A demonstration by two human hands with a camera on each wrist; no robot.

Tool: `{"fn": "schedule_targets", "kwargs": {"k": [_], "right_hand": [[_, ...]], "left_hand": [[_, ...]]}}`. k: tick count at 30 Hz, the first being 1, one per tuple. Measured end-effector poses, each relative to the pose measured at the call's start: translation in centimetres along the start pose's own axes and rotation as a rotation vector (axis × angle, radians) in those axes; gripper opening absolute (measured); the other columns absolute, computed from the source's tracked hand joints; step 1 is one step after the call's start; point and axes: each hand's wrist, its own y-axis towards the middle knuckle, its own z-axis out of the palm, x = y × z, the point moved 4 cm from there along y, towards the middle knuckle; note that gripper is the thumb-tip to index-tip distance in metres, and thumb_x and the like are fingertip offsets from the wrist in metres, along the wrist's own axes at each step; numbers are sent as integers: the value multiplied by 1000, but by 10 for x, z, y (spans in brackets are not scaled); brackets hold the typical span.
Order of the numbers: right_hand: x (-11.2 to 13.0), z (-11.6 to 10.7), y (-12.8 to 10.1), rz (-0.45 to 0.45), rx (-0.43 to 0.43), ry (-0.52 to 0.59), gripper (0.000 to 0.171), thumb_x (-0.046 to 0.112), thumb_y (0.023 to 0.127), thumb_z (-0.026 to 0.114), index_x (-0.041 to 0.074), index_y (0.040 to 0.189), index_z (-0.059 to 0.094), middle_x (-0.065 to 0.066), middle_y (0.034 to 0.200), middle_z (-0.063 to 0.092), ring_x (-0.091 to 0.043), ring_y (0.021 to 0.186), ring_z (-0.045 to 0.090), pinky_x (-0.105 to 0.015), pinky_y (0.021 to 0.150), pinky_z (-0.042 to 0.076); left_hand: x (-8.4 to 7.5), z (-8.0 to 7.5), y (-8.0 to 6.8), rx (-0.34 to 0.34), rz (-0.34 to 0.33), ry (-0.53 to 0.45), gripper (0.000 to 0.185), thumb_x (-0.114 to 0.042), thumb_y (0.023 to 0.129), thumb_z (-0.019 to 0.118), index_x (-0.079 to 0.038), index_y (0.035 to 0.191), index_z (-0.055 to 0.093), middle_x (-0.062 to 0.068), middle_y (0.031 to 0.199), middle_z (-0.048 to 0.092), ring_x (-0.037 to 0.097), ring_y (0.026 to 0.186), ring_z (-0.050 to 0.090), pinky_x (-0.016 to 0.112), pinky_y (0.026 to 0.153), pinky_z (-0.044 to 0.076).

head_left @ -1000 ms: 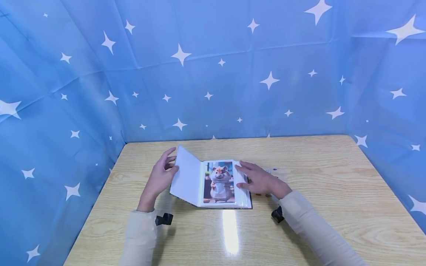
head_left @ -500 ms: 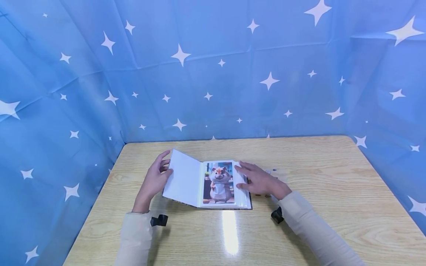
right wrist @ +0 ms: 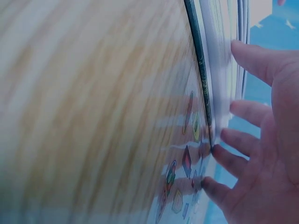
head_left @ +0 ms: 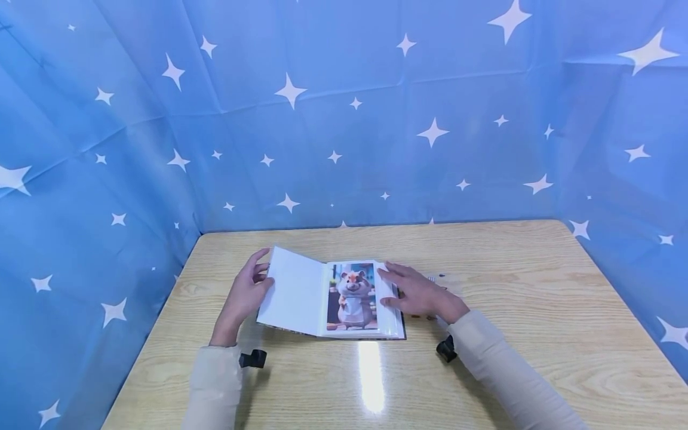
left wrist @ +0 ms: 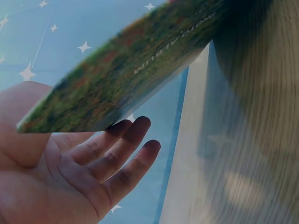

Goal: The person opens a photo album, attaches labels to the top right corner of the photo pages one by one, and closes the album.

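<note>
The album (head_left: 330,298) lies open on the table (head_left: 510,334), in front of the starred blue cloth (head_left: 344,113). Your left hand (head_left: 243,295) props the raised cover (head_left: 292,291) from behind, fingers straight and relaxed against its outer face. Your right hand (head_left: 414,289) lies flat on the right page edge, fingers spread, beside the hamster photo (head_left: 352,297). A sticker sheet (right wrist: 184,182) lies under that hand.
</note>
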Motion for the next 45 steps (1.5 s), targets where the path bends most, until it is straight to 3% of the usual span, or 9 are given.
{"fn": "schedule_targets", "kwargs": {"k": [9,26,32,45], "right_hand": [[3,0,0,-6,-5,6,74,49,99,55,11,157,28,-18,163,18,-41,148,20,-59,117,23],[4,-2,0,8,2,-5,74,49,99,56,12,157,28,-16,164,17,-39,149,20,-58,116,25],[3,-1,0,12,9,-4,76,51,98,54,12,157,27,-16,165,16,-40,149,19,-59,116,25],[0,0,0,23,8,9,76,51,98,56,15,158,26,-14,165,15,-38,150,17,-57,118,23]], "left_hand": [[11,-3,1,1,-13,7,64,-4,98,53,-20,156,30,21,144,51,37,123,53,52,105,42],[13,-4,2,1,-15,17,65,0,96,52,-15,156,30,23,139,54,32,109,57,45,96,44],[20,-3,3,7,-68,32,65,-2,97,53,-17,156,29,22,138,54,32,111,56,47,97,45],[32,0,6,10,-118,78,67,-2,96,57,-12,156,27,25,136,52,40,121,56,53,98,48]]}}
